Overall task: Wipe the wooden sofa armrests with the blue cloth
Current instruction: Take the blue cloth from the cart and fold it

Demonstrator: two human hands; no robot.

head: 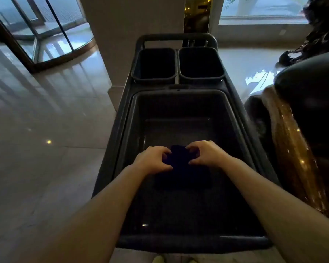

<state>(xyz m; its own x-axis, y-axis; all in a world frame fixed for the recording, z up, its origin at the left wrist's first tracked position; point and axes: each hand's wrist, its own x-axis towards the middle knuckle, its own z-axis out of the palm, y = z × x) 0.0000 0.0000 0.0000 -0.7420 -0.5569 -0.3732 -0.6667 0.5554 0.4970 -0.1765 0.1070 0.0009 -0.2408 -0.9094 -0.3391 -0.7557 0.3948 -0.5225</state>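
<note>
A dark blue cloth (180, 168) hangs bunched over the big dark tub (179, 95) of a cleaning cart. My left hand (153, 160) pinches its upper left edge and my right hand (205, 153) pinches its upper right edge, with both sets of fingers curled into the fabric. The cloth looks almost black in the dim light, and its lower part blends into the tub's shadow. At the right stands a sofa with a dark rounded cushion and a glossy carved wooden armrest (292, 149), apart from both hands.
Two small dark bins (155, 63) (200, 61) sit at the cart's far end under its handle (177, 37). A white pillar (122, 44) rises just left of the cart. Polished tile floor (46, 130) spreads to the left toward a revolving glass door (46, 31).
</note>
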